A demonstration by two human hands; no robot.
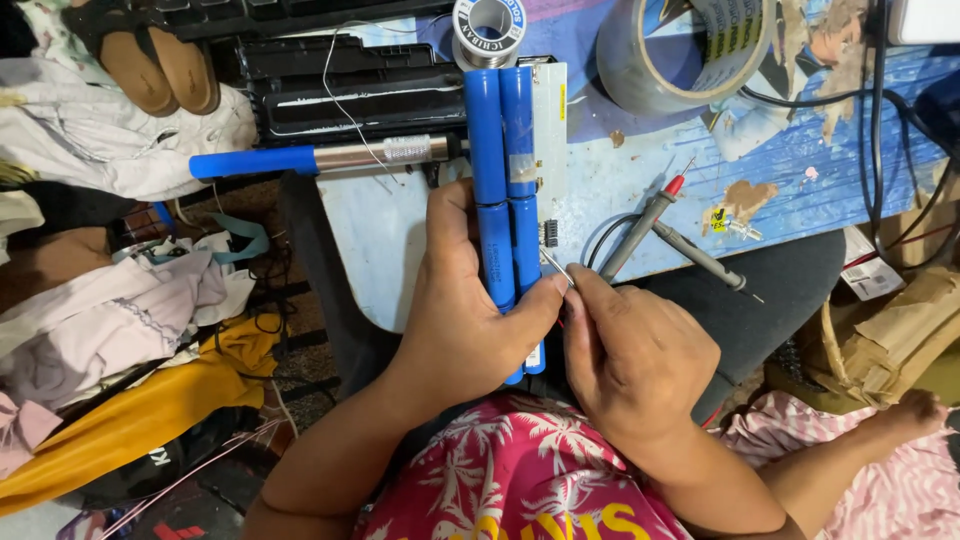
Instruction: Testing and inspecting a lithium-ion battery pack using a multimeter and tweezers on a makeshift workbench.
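Note:
My left hand point(462, 310) grips a pack of long blue cylindrical battery cells point(503, 170) joined side by side, with a white strip point(549, 130) along its right side. The pack stands lengthwise away from me over a small blue-white board point(640, 180). My right hand point(630, 355) pinches a thin metal tool, apparently tweezers point(556, 266), with the tip against the right edge of the pack near a small black connector point(549, 233).
Two multimeter probes, one red-tipped point(650, 215) and one black point(700, 257), lie on the board. A soldering iron with a blue handle point(320, 157) lies to the left. A solder spool point(489, 30) and a tape roll point(690, 45) sit farther back. Clothes are piled at left.

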